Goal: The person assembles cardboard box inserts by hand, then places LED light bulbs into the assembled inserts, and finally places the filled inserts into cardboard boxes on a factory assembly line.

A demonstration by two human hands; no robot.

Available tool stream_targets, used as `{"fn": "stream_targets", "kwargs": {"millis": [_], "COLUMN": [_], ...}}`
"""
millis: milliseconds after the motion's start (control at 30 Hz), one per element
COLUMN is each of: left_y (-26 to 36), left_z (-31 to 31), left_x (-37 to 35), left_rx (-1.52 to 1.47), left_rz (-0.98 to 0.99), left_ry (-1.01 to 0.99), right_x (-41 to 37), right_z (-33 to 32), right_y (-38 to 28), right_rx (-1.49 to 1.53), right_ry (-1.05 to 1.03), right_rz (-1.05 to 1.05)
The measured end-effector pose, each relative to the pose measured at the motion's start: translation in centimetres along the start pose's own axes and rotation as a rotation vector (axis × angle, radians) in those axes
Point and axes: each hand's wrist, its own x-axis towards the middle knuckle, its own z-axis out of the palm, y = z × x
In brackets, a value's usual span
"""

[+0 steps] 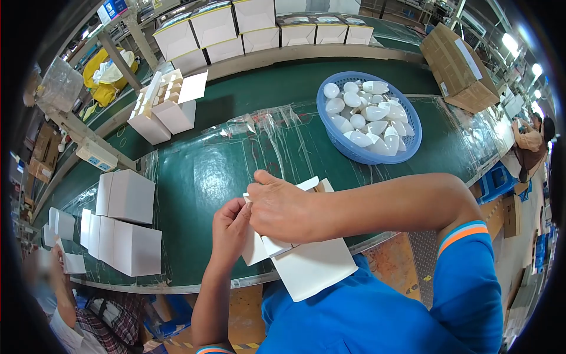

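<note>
A white cardboard box [315,268] with raised flaps leans at the table's front edge, against the blue shirt. My left hand [230,227] is closed at the box's left side, thumb and fingers pinching a small white piece of card. Over the open top of the box, my right hand [280,206] is curled, its fingertips meeting the left hand's; what it grips is hidden. Beyond my right forearm stands a blue plastic basket [336,141] heaped with white light bulbs [374,113].
White boxes [137,251] stand on the green table [200,183] at left. Farther back are open boxes with dividers [177,115], a row of white cartons [215,29] and a brown carton [460,68]. Another person's hand [57,262] holds a box at lower left.
</note>
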Motion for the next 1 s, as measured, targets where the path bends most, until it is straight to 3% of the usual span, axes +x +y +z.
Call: {"fn": "stream_targets", "kwargs": {"millis": [67, 200, 267, 500, 767, 833, 900, 1000], "left_y": [-0.1, -0.2, -0.2, 0.0, -0.2, 0.0, 0.0, 0.0], "left_z": [-0.1, -0.2, -0.1, 0.0, 0.1, 0.0, 0.1, -0.2], "left_x": [-0.1, -0.2, -0.2, -0.2, -0.5, -0.6, -0.7, -0.7], "left_rx": [-0.003, -0.025, -0.027, 0.032, 0.02, 0.11, 0.121, 0.142], "left_rz": [-0.008, -0.026, -0.018, 0.02, 0.023, 0.004, 0.007, 0.004], "left_ry": [0.013, 0.007, 0.008, 0.004, 0.038, 0.058, 0.083, 0.042], "right_x": [0.6, 0.7, 0.3, 0.1, -2.2, -4.9, -8.0, -14.3], "right_z": [0.0, 0.9, 1.4, 1.3, -3.6, -5.6, -6.2, -7.0], "right_y": [0.0, 0.0, 0.4, 0.6, 2.9, 5.0, 8.0, 12.4], "right_rx": [0.066, -0.094, 0.002, 0.025, 0.078, 0.132, 0.037, -0.033], "right_ry": [-0.087, -0.08, 0.035, -0.017, 0.184, 0.334, 0.524, 0.47], "right_rz": [0.044, 0.015, -0.014, -0.067, -0.003, 0.096, 0.376, 0.87]}}
